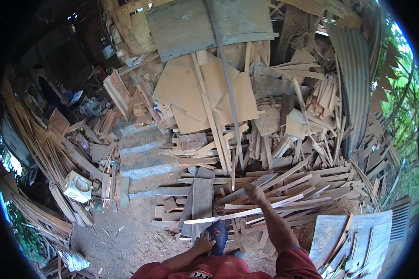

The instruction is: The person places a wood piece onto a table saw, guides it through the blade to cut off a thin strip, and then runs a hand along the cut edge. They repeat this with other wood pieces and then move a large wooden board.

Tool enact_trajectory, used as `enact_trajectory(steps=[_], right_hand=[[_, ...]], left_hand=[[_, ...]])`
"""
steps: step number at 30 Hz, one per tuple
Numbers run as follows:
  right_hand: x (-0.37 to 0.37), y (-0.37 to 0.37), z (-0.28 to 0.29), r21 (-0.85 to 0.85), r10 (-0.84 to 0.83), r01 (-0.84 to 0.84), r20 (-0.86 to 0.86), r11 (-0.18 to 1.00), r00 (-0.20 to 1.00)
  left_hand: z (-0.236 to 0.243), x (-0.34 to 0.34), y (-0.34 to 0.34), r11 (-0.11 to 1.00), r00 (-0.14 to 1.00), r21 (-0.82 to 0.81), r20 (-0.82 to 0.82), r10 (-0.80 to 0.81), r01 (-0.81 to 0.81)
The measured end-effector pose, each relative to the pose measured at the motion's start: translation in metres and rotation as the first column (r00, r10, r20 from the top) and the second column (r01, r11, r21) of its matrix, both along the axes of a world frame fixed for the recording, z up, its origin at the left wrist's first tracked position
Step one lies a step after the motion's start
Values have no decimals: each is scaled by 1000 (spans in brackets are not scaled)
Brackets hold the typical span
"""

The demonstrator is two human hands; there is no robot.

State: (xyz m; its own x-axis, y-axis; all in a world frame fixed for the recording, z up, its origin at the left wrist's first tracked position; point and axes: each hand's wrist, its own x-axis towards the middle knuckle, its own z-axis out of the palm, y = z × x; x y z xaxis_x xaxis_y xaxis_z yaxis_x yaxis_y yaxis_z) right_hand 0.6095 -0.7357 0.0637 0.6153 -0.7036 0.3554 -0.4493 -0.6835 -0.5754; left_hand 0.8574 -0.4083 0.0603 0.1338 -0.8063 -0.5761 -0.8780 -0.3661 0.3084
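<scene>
My right hand reaches forward over the lumber pile with its fingers closed. What it holds, if anything, I cannot make out. Just below it, a long pale wooden strip slants across the pile. Close to my body, my left hand has its fingers curled at the near end of a wide grey plank. This plank runs away from me, overlapping a second grey board. My leg in dark blue cloth shows beside the left hand.
Loose boards lie heaped ahead and to the right. Large brown sheets lean behind, crossed by upright poles. Concrete steps rise ahead left, near a white boxy container. A pale sheet with sticks lies at right.
</scene>
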Motion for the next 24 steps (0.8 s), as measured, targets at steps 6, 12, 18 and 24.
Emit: enact_trajectory(steps=[6, 12, 18, 24], right_hand=[[56, -164, 87, 313, -62, -103, 474, 944, 878], [169, -335, 214, 139, -251, 250, -9, 958, 968], [252, -516, 264, -99, -527, 539, 126, 837, 841], [298, -611, 275, -49, -550, 579, 257, 813, 794]], left_hand=[[-10, 19, -44, 837, 990, -547, -129, -58, -22], [28, 54, -82, 940, 894, -246, -435, 111, -236], [17, 74, -106, 937, 808, -137, -556, 196, -322], [30, 108, -102, 871, 736, -13, -540, 408, -492]])
